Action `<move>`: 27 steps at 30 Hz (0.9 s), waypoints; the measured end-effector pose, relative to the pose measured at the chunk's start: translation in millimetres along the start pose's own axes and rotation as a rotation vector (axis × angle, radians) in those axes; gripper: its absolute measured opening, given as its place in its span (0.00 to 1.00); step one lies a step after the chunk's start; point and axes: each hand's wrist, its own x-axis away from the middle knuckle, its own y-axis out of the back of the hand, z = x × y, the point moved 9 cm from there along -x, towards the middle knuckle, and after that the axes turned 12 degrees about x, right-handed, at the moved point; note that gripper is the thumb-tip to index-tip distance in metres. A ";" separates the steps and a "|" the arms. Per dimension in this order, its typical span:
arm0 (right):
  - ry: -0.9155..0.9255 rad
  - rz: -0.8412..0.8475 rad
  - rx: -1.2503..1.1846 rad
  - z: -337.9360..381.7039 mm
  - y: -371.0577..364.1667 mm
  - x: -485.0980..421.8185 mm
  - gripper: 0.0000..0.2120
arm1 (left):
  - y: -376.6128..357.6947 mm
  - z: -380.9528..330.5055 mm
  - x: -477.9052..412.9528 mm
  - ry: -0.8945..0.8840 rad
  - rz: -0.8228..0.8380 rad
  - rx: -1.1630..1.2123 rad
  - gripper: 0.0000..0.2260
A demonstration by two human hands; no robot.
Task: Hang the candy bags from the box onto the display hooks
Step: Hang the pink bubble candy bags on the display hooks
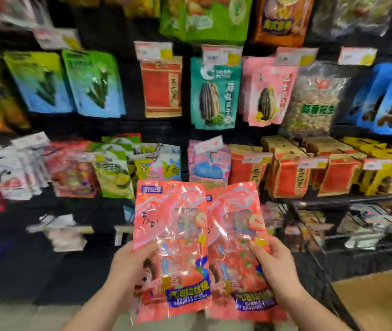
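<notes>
Two pink-red candy bags are held upright side by side in front of the display wall. My left hand (128,268) grips the left candy bag (171,235) at its lower left edge, thumb on the front. My right hand (276,268) grips the right candy bag (237,237) at its lower right edge. The right bag's left edge tucks behind the left bag. A corner of the cardboard box (378,299) shows at the bottom right. Display hooks are hidden behind hanging packs; a pink and blue pack (208,161) hangs just above the held bags.
Rows of snack bags hang on the black wall: teal seed bag (215,91), red and tan bag (161,87), peanut bag (314,99). A wire shelf (357,199) with red and yellow packs stands at right. White price tags stick out lower left.
</notes>
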 end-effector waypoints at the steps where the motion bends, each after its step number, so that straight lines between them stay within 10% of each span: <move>1: 0.023 0.036 0.005 13.7 -23.1 3.4 0.03 | 27.1 -7.1 0.1 -0.017 -0.040 -0.002 0.06; 11: 0.160 0.349 0.046 111.8 -212.6 30.7 0.06 | 231.3 -36.1 16.3 -0.106 -0.391 0.086 0.18; 15: 0.214 0.459 0.067 142.6 -281.0 41.4 0.08 | 284.6 -44.4 16.7 -0.093 -0.465 0.145 0.03; 27: 0.126 0.581 -0.126 211.3 -440.3 1.7 0.03 | 394.2 -118.8 -76.6 -0.161 -0.579 0.085 0.05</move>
